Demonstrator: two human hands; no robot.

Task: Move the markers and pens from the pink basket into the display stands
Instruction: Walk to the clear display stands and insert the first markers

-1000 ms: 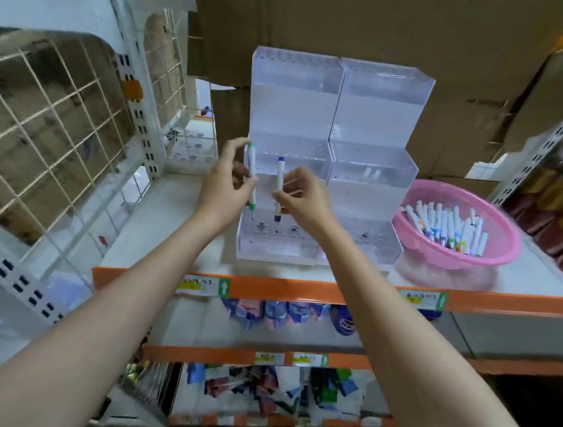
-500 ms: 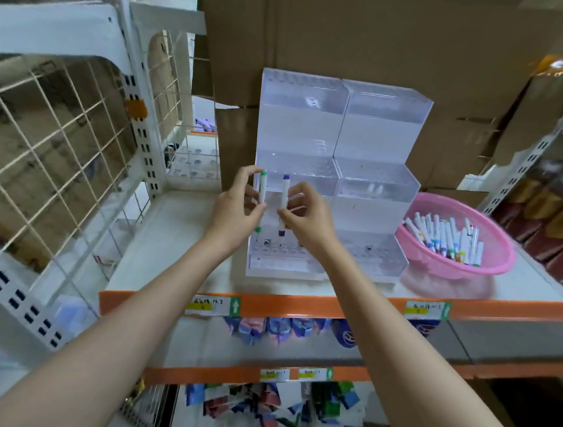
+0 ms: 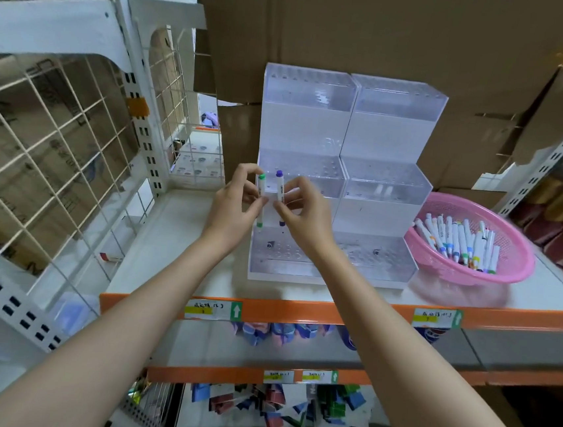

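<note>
Two clear acrylic three-tier display stands (image 3: 388, 144) sit side by side on the white shelf. My left hand (image 3: 236, 205) pinches a white marker with green caps (image 3: 261, 190), held upright. My right hand (image 3: 302, 212) pinches a white marker with purple caps (image 3: 279, 189), also upright. Both markers hang over the left end of the left stand's lowest tier (image 3: 280, 247), their lower tips just above its holes. The pink basket (image 3: 505, 269) at the right holds several white markers with coloured caps (image 3: 456, 237).
Cardboard boxes (image 3: 326, 21) stand behind the stands. A white wire grid rack (image 3: 56, 143) is at the left. The orange shelf edge (image 3: 298, 309) carries price labels. Lower shelves hold small packets. Dark packaged goods fill the rack at far right.
The view has shifted closer and the scene sits lower in frame. Both hands still hold their markers upright at the stand's left end, now slightly closer together above the lowest tier.
</note>
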